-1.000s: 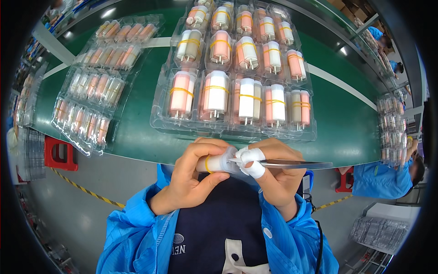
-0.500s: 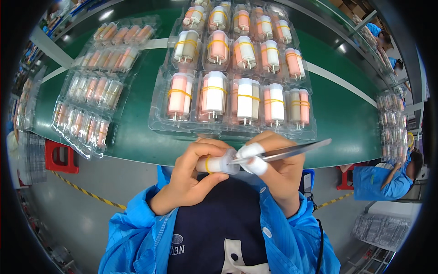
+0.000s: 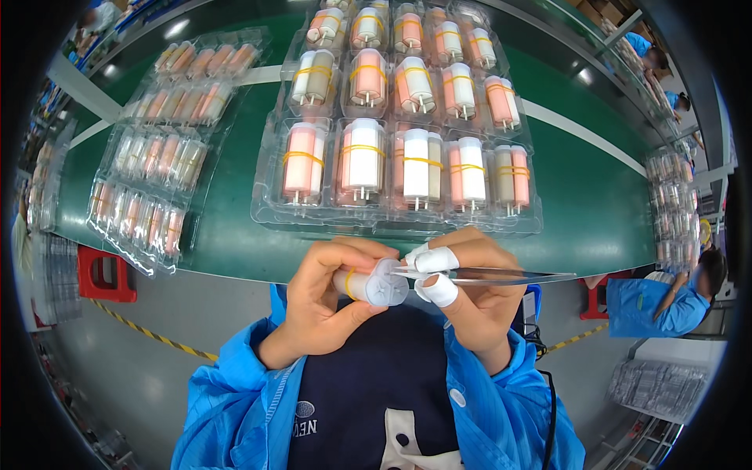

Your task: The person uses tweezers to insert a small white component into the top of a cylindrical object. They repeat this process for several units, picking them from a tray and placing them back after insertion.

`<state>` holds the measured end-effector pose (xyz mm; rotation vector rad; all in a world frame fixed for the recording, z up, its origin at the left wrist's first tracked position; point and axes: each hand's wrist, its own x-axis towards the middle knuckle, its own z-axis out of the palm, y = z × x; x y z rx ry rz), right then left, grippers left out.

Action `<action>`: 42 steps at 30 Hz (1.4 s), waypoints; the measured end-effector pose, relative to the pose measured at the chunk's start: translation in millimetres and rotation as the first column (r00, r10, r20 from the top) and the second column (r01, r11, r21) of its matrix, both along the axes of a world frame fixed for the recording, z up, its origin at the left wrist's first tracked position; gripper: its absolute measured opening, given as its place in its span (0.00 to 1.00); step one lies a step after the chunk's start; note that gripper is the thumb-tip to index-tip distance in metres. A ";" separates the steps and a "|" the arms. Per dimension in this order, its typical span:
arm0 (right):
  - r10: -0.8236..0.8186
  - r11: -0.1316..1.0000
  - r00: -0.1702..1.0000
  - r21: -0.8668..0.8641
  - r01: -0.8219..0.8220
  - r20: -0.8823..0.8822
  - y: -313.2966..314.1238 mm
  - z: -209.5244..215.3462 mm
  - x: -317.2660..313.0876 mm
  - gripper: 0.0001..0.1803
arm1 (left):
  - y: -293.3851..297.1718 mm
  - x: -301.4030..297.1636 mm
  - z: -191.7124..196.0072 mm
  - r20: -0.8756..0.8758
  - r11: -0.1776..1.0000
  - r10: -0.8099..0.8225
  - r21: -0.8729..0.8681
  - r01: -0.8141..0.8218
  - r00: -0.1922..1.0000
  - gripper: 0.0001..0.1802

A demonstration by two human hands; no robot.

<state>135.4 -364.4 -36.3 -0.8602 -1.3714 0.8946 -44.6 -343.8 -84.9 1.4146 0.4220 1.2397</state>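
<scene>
My left hand [image 3: 317, 305] is closed around a bundle of cylinders [image 3: 354, 283] bound with a yellow rubber band, held near the table's front edge. A translucent round end [image 3: 385, 291] of that bundle faces right. In my right hand [image 3: 479, 309], closed in a pinch, is a pair of metal tweezers [image 3: 517, 276]; white covers [image 3: 435, 260] wrap the thumb and a fingertip. The tweezer tips touch or come very close to the round end; exact contact is too small to tell. Just beyond my hands stands a clear plastic tray [image 3: 270, 213] of similar banded cylinders [image 3: 365, 160] in pink, white and grey.
More clear trays [image 3: 192, 184] of cylinders lie at the left on the green table [image 3: 227, 243]. Red stools [image 3: 107, 274] stand on the floor. At the far right a person in blue [image 3: 654, 305] sits beside stacked trays [image 3: 675, 207]. A black cable [image 3: 550, 407] hangs by my right arm.
The bundle has turned so its round end shows more toward the camera. The tweezers have swung from slanting upward to nearly level, their tips still at that end.
</scene>
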 end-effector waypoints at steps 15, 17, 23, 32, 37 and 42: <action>0.008 0.997 0.994 0.073 -0.016 0.105 4.5 0.6 0.1 0.09 | 4.2 -2.7 -3.3 -0.105 0.986 0.074 0.159 -0.057 0.992 0.21; 0.007 0.997 0.993 0.079 -0.016 0.119 5.3 0.5 0.3 0.09 | 3.9 -2.6 -3.3 -0.098 0.988 0.077 0.142 -0.063 0.992 0.21; -0.004 0.996 0.984 0.084 -0.011 0.176 8.4 5.6 -5.3 0.06 | 1.3 -2.5 -0.9 -0.092 0.986 0.120 0.126 -0.108 0.988 0.21; 0.134 0.990 0.941 -0.091 -0.110 0.312 12.3 18.9 2.2 0.04 | -0.4 -7.6 -5.4 -0.231 0.957 0.158 0.276 -0.091 0.960 0.21; 0.031 0.985 0.985 -0.162 -0.059 -0.169 2.4 5.8 -0.7 0.08 | -9.2 -6.7 6.7 -0.027 0.997 0.019 -0.077 -0.021 0.999 0.23; 0.024 0.978 0.980 -0.198 -0.064 -0.197 -6.3 8.3 -4.5 0.11 | 3.7 -18.1 5.1 -0.254 0.989 -0.024 0.134 0.059 0.967 0.31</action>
